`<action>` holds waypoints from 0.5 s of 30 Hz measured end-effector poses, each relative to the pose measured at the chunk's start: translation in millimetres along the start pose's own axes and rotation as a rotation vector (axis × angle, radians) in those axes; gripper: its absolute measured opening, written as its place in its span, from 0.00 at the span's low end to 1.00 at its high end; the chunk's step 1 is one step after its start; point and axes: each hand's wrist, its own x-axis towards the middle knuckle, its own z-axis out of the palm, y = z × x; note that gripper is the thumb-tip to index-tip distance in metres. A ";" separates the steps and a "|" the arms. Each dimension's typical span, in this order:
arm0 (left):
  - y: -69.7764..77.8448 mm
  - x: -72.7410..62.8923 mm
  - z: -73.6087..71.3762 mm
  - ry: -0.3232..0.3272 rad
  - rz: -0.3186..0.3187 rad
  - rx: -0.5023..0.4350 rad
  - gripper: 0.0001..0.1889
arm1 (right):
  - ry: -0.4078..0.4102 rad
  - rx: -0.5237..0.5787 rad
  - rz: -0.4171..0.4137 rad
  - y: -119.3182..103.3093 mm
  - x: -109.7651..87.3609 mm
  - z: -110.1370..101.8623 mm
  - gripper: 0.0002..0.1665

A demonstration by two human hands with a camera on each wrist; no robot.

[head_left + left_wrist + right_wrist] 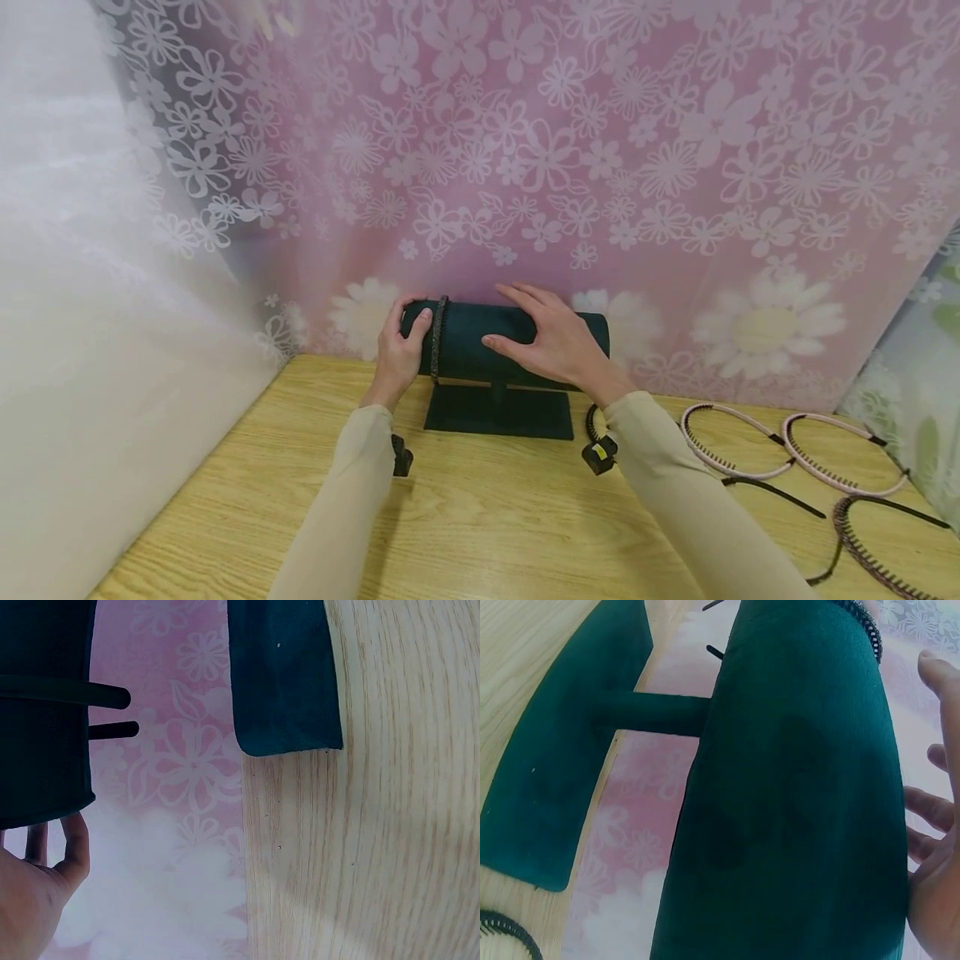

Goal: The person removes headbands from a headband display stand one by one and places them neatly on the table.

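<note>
A dark green velvet headband stand (468,342) has a horizontal roll on a short post and a flat base (498,412). Around the roll, near its left end, sits a dark toothed headband (436,350); its two tips (112,696) point down below the roll in the left wrist view. My left hand (399,352) grips the roll's left end, thumb in front beside the headband and fingers over the top. Spread fingers of my right hand (558,340) lie along the roll's top and back toward the right end, holding nothing.
On the table (495,517) at right lie a pink headband (738,410), a second pink headband (828,419) and several dark ones, including a toothed headband (843,529). A floral pink sheet (525,167) hangs close behind the stand.
</note>
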 end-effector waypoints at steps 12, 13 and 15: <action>-11.6 4.0 1.5 0.002 -0.001 0.005 0.23 | -0.123 -0.028 0.047 -14.5 22.3 6.6 0.50; -15.8 5.0 2.0 0.004 0.000 0.007 0.23 | -0.132 -0.026 0.050 -15.7 24.2 7.5 0.50; -21.9 6.4 2.5 0.007 0.003 0.014 0.23 | -0.146 -0.022 0.048 -17.9 27.4 9.6 0.50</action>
